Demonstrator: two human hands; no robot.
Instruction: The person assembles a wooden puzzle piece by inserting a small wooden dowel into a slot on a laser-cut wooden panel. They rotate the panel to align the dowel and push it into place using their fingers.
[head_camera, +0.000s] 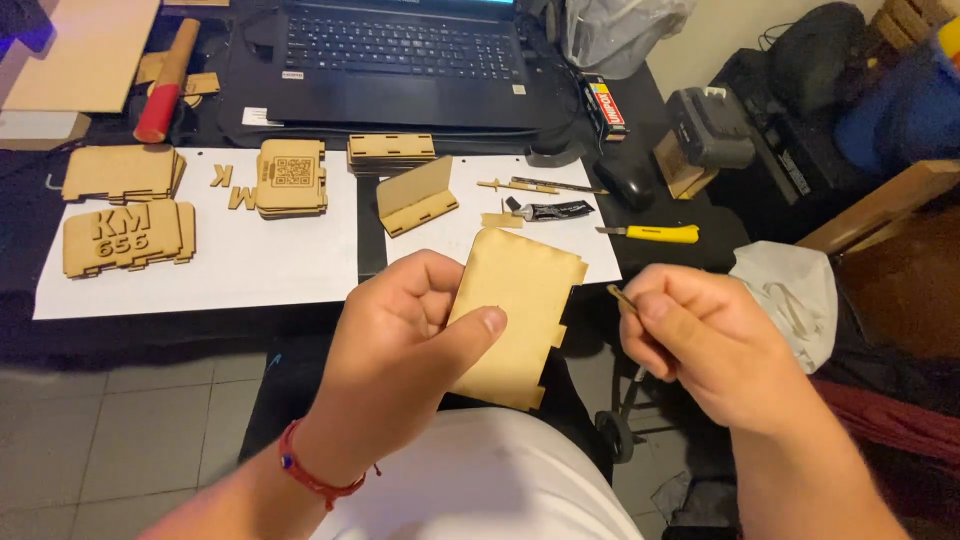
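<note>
Left hand: left hand (400, 320) clamped on a notched wooden panel (515, 315), thumb across its face, held upright over the lap in front of the counter (330, 320).
Right hand: right hand (700, 340) closed on a thin stick (622, 296), tip just beside the panel's right edge.
Step in hand: judged, working the panel's tabbed edge with the stick; a next move would need a steady tip along that edge.
Beyond the panel, on white sheets (200, 270): one folded wooden piece (415, 195), one dark tube (555, 210), one yellow knife (655, 234).
Left of the panel: four stacks of cut panels, two loose letters (232, 187).
Farther back: one laptop (400, 60), one black mouse (630, 183).
</note>
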